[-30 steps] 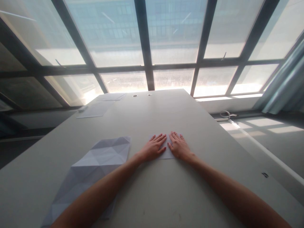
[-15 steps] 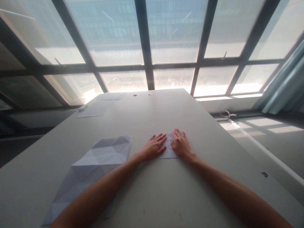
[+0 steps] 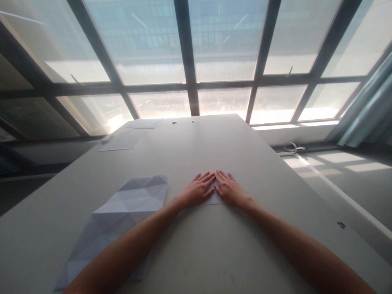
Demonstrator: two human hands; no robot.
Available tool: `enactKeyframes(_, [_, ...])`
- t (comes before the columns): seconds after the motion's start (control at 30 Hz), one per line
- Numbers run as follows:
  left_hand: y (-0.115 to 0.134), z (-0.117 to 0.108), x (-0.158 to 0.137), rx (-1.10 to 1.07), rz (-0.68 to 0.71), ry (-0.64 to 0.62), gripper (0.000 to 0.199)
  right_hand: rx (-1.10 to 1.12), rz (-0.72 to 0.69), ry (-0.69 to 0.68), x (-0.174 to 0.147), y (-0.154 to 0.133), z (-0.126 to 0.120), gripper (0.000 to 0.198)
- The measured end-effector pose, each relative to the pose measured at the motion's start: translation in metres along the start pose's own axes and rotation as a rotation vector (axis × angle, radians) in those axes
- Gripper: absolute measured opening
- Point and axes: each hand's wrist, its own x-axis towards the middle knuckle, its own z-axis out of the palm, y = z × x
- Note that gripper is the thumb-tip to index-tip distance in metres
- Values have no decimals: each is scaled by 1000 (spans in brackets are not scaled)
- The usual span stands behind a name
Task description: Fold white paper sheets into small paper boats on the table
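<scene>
Both palms face down on a small folded sheet of white paper [image 3: 214, 199] near the middle of the table. My left hand [image 3: 198, 188] lies flat over the paper's left part, fingers stretched out. On its right part rests my right hand [image 3: 229, 188], also flat, its fingertips meeting those of the left. Most of the paper is hidden beneath them. A larger creased sheet of paper [image 3: 131, 200] lies to the left, partly covered by my left forearm.
Flat sheets of white paper [image 3: 121, 139] lie at the table's far left corner. The white table [image 3: 208, 143] has two round holes near its far edge. Beyond stand framed windows [image 3: 226, 45]; a curtain [image 3: 361, 110] hangs at the right. A white pipe [image 3: 339, 192] runs along the right side.
My right hand has slid left across the small paper, so its fingertips now meet the left hand's. My left hand has stayed in place.
</scene>
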Motion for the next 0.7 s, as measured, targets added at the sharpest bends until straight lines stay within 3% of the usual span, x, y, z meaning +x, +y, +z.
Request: enactKeyframes(0.7, [-7, 3, 1, 39, 2, -29, 59, -78, 297, 37, 7, 21, 0, 65])
